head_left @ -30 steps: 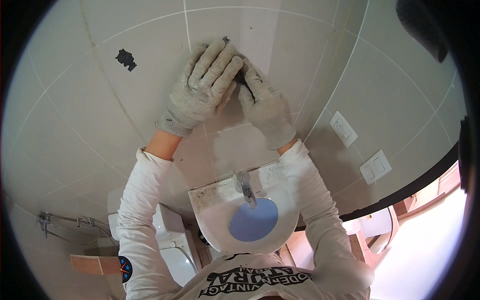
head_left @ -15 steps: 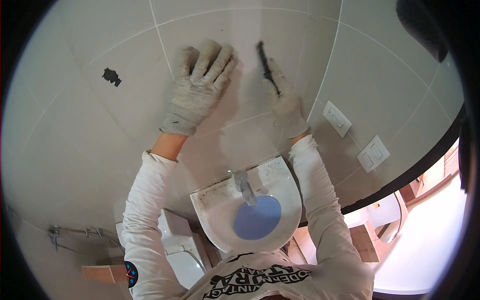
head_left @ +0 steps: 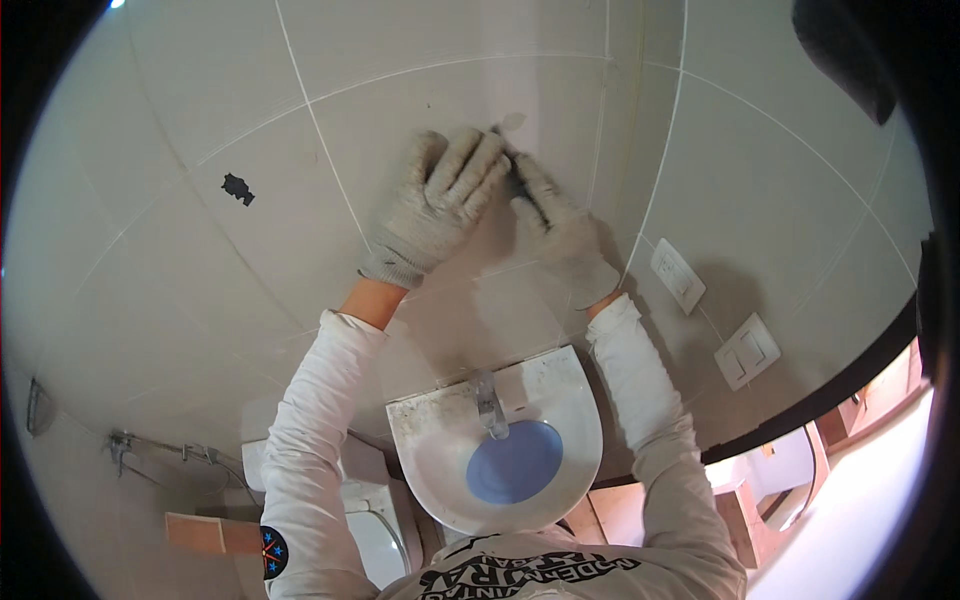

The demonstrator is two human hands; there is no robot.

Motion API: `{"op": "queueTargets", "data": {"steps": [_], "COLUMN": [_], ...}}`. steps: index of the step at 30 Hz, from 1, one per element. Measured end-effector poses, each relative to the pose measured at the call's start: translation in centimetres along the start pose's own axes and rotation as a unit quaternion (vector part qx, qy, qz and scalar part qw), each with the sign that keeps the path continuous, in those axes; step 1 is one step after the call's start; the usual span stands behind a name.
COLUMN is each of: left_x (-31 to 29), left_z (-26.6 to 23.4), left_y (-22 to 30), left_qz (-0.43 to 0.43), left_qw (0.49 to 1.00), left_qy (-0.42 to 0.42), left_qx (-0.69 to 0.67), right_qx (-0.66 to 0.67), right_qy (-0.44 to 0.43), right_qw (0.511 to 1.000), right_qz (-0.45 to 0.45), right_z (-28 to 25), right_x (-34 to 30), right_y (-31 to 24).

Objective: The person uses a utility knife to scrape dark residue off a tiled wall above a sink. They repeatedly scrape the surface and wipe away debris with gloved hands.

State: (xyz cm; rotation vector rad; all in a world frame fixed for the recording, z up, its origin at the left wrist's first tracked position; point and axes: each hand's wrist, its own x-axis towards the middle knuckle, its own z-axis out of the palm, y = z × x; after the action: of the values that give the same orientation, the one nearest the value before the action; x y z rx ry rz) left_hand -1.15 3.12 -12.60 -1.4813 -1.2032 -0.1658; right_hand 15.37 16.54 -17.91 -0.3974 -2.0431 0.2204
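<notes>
On the grey tiled wall (head_left: pixel 400 90) my left hand (head_left: pixel 430 205), in a dirty pale work glove, lies with its fingers stretched out. Its fingertips reach up to a slim black tool (head_left: pixel 518 182), partly covered and blurred. My right hand (head_left: pixel 570 245), gloved as well, is closed round this tool, one finger stretched along it. Whether the tool is a knife or a scraper I cannot make out. Just above its tip a small darker patch (head_left: pixel 513 121) marks the tile. Farther left, a ragged black patch (head_left: pixel 238 188) shows on the wall.
Below my hands a white washbasin (head_left: pixel 420 450) with a dirt-specked back edge juts from the wall, a metal tap (head_left: pixel 488 405) on it. A white socket plate (head_left: pixel 679 276) and a switch plate (head_left: pixel 747 351) are at right. A toilet (head_left: pixel 375 520) stands lower left.
My left hand has shifted right, closing the gap to my right hand. The tool's tip has come down and leftward to the left fingertips. The whole view has shifted slightly.
</notes>
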Motion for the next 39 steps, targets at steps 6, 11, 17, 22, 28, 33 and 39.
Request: {"op": "queueTargets", "data": {"steps": [6,11,17,22,28,33,39], "left_x": [0.6,3.0,6.4,2.6,1.7,-3.0,-4.7], "left_z": [0.3,2.4,0.4,0.5,-3.6,-3.8,-3.7], "left_y": [0.4,0.1,0.4,2.0,10.2,6.3,3.4], "left_qz": [-0.005,0.078,-0.217,-0.207,-0.504,-0.579,-0.377], "left_qw": [0.998,0.995,0.972,0.978,0.606,0.538,0.926], "left_qy": [-0.053,-0.055,0.028,0.033,0.062,0.245,0.016], "left_qx": [-0.016,-0.041,0.081,0.022,-0.613,-0.561,-0.002], "right_qx": [0.126,0.345,0.352,0.623,0.614,0.567,0.413], "right_qy": [0.187,0.129,0.014,-0.114,-0.235,-0.321,-0.063], "right_qw": [0.974,0.921,0.921,0.752,0.743,0.748,0.904], "right_qz": [-0.012,0.128,0.164,0.183,0.127,0.127,0.091], "right_z": [1.2,2.0,1.9,-3.3,-4.5,-2.8,-1.7], "right_x": [-0.3,-2.9,-6.2,-5.8,-6.9,-6.1,-3.2], "right_y": [1.5,3.4,6.8,3.7,3.6,2.0,2.3]}}
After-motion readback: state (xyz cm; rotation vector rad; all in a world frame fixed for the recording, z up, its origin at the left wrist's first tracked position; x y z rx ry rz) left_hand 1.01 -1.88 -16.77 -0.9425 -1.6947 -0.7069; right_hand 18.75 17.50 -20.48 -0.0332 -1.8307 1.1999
